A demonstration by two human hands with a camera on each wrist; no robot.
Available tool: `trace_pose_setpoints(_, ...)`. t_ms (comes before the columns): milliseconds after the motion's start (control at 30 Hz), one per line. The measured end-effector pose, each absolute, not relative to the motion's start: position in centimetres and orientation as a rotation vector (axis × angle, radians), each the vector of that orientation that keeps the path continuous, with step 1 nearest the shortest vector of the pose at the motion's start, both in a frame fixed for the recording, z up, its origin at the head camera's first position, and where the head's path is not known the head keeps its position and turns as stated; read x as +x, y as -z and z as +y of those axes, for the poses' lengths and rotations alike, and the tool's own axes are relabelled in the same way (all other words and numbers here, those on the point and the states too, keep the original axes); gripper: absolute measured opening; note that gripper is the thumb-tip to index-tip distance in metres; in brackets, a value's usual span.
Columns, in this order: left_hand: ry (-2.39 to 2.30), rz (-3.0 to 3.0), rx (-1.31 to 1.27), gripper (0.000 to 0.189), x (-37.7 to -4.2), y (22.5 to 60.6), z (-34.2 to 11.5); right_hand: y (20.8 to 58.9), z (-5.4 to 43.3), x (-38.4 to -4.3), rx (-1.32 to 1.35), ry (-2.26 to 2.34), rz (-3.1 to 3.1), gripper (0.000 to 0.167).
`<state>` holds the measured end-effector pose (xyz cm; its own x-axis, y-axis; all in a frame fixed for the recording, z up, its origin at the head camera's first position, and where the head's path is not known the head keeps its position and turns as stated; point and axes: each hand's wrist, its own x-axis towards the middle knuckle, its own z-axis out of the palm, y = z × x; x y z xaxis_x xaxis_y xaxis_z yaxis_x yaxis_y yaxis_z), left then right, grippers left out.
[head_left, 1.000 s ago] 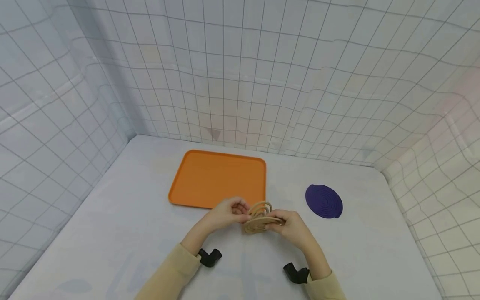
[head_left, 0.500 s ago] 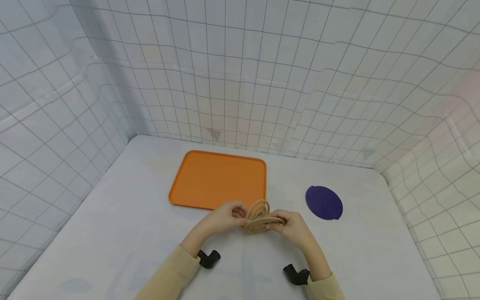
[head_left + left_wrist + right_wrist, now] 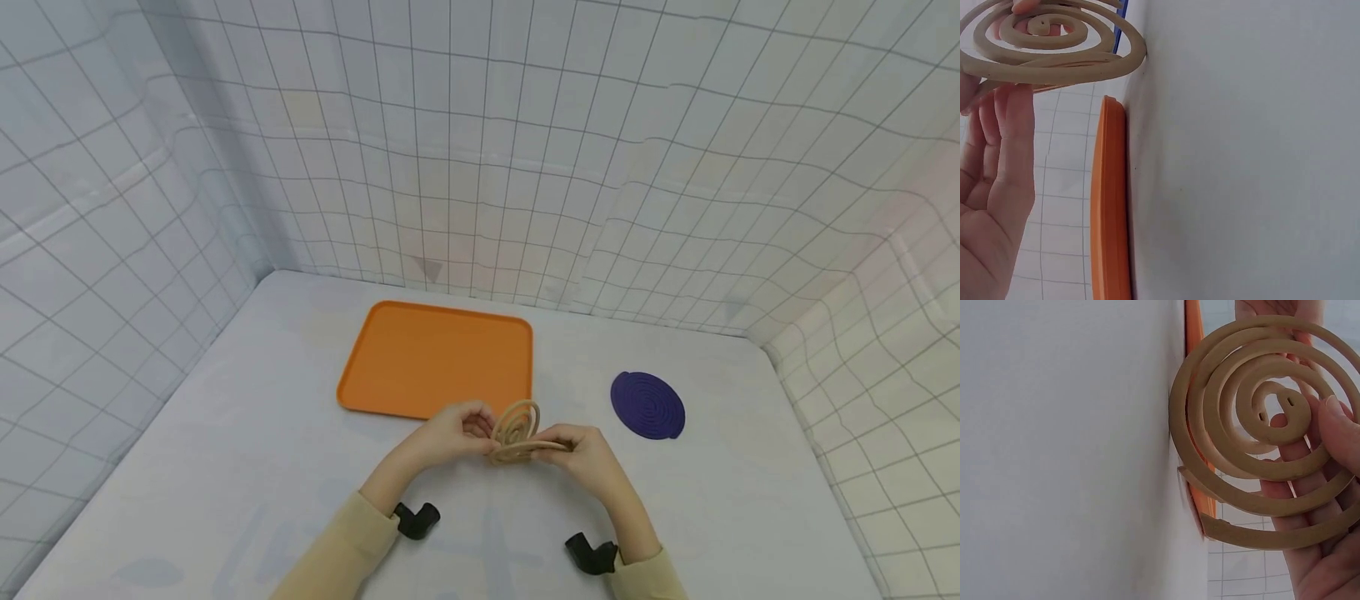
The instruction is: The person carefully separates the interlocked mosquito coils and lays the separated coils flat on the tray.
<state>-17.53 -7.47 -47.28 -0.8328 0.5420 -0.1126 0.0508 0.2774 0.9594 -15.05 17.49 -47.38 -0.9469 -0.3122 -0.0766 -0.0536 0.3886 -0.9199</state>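
Two tan mosquito coils, spiral rings with slotted centres, are held just above the table in the head view. The front coil lies nearly flat, and my right hand grips it from the right, thumb on the near face and fingers behind. The other coil tilts upright behind it, and the two still overlap at the left. My left hand pinches the coils' left edge between thumb and fingers. In the left wrist view, the left fingers reach up to the coil's underside; part of that grip is cut off by the frame.
An orange tray lies behind the hands, its near right corner close to the coils. A purple mosquito coil disc lies flat on the white table to the right. Grid-patterned curtains surround the table. Black camera mounts sit at both wrists.
The front coil has tipped flatter, so its face shows less, while the rear coil stands more upright and has shifted slightly left. Both hands have kept nearly the same place.
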Motion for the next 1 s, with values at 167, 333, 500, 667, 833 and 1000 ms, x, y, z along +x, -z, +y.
trace_pose_setpoints(167, -1.54, 2.191, 0.487, 0.018, -17.5, 47.0, -7.4, 47.2, 17.3, -14.8, -0.342, 1.551, 2.45, 0.016)
trace_pose_setpoints(333, -1.535, 2.26, 0.488, 0.015, -17.7, 46.7, -7.2, 46.6, 16.7, -14.9, -0.381, 1.537, 2.498, 0.017)
trace_pose_setpoints(500, -1.566, 2.251, 0.527, 0.015, -17.7, 46.6, -7.3, 46.6, 16.3, -14.9, -0.415, 1.557, 2.443, 0.02)
trace_pose_setpoints(667, -1.574, 2.216, 0.549, 0.018, -17.7, 46.6, -7.4, 47.1, 16.3, -14.9, -0.384, 1.558, 2.463, 0.016)
trace_pose_setpoints(833, -1.586, 2.137, 0.475, 0.026, -17.7, 47.2, -7.7, 47.3, 16.3, -14.9, -0.372, 1.568, 2.487, 0.015)
trace_pose_setpoints(1000, -1.634, 2.127, 0.376, 0.032, -17.6, 47.5, -7.8, 47.5, 16.7, -14.7, -0.357, 1.563, 2.467, 0.017)
